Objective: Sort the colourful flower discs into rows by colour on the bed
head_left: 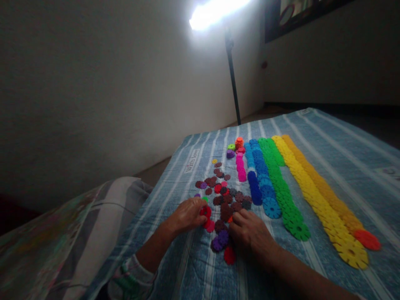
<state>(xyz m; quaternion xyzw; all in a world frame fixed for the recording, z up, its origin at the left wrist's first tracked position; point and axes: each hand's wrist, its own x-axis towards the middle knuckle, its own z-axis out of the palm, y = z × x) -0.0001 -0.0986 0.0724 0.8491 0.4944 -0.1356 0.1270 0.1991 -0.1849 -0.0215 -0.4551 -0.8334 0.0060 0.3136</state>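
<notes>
Discs (266, 183) lie on striped blue cloth (346, 171) before a lit lamp (215, 14).

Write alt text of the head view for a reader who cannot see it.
A person's left hand and right hand are among scattered brown, red and purple notched discs on a blue striped cloth. Beyond and to the right, overlapping disc rows run in pink, blue, green, yellow and orange. A glowing white lamp stands behind.
</notes>
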